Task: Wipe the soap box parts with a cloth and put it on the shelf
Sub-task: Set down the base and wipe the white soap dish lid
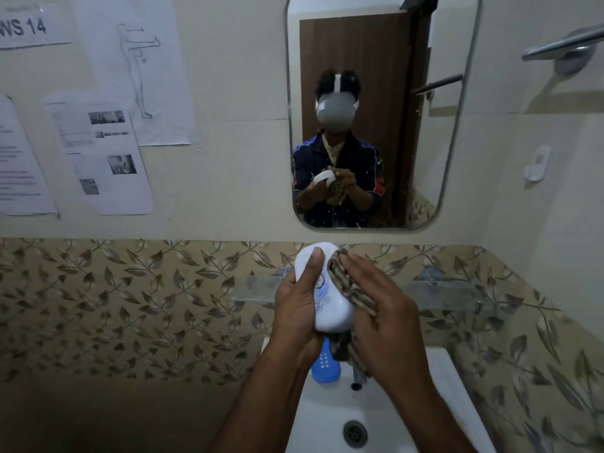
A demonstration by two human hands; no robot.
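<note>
My left hand (302, 308) grips a white oval soap box part (331, 305) with a printed label, thumb laid along its top. Pressed against that part's right side is a brown patterned cloth (351, 291), held by my right hand (382, 308); the cloth's tail hangs down below my palm. A blue soap box part (325, 366) with a grid of small holes rests on the back rim of the sink, partly hidden under my left hand. Behind my hands a glass shelf (447, 294) is fixed to the tiled wall.
A white sink (425, 403) with a round drain (355, 433) lies below my hands; a tap is mostly hidden by the cloth. The mirror (382, 76) above reflects a person. Papers (104, 158) hang on the left wall; a towel bar (562, 44) sits upper right.
</note>
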